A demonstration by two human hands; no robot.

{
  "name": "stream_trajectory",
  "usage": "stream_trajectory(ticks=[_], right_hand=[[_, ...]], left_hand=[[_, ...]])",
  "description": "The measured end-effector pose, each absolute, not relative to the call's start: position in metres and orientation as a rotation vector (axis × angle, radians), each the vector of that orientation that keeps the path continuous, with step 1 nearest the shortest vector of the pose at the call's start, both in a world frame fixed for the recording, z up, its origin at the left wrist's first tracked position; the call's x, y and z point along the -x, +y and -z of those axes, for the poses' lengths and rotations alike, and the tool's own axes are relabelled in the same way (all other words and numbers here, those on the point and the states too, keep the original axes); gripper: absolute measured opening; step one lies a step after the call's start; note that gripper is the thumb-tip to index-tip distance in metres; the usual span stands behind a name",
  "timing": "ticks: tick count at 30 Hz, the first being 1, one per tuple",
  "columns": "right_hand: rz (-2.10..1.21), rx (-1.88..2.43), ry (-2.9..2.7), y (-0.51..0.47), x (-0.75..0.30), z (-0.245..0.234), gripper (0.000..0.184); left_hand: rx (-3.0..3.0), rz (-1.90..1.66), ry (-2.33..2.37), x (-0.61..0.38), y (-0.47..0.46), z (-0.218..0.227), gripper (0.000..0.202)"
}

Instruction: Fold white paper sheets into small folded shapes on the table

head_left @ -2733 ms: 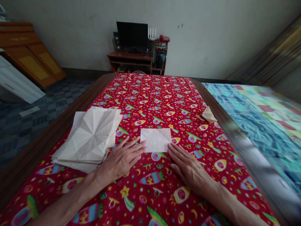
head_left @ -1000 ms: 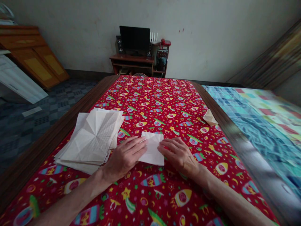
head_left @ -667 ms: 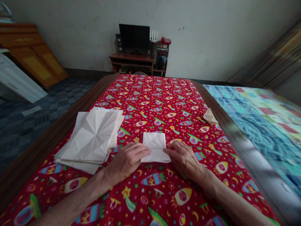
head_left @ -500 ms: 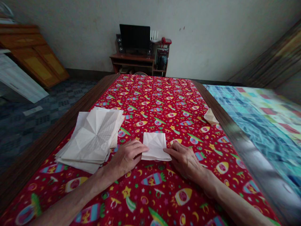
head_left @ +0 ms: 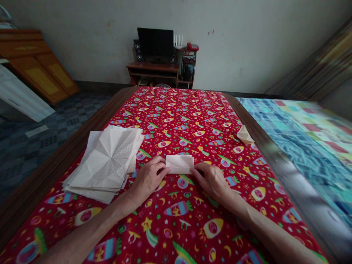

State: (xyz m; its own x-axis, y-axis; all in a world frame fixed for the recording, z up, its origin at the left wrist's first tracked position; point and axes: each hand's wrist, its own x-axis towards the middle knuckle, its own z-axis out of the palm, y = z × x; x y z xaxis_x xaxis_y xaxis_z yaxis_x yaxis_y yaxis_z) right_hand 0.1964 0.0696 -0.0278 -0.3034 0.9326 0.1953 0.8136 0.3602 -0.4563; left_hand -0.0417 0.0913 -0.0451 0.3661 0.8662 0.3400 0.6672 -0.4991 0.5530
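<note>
A small folded sheet of white paper (head_left: 180, 165) lies on the red patterned cloth between my hands, now a low, wide rectangle. My left hand (head_left: 151, 174) pinches its left end, thumb at the lower corner. At the opposite end, my right hand (head_left: 211, 178) grips the lower right corner between thumb and fingers. Left of my left hand rests a pile of creased paper sheets (head_left: 106, 161), the top one marked with star-like fold lines and faint print. A small folded paper piece (head_left: 245, 135) sits near the cloth's right edge.
The red cloth (head_left: 181, 227) covers a dark wooden table (head_left: 90, 135). Beyond it stands a desk with a monitor (head_left: 155, 44) and a red telephone (head_left: 192, 47). A bed (head_left: 299, 146) adjoins on the right; a wooden cabinet (head_left: 41, 66) is at the left.
The paper's near part has been folded up and away from me, turning the squarish sheet into a narrower rectangle. Both hands moved slightly forward with it.
</note>
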Motion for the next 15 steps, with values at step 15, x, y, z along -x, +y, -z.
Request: stream_trajectory(ticks=[15], right_hand=[[-0.051,1.728,-2.312,0.072,-0.184,0.022,0.031]], left_hand=[[-2.482,-0.522,1.683,0.025,0.09,0.027,0.028]])
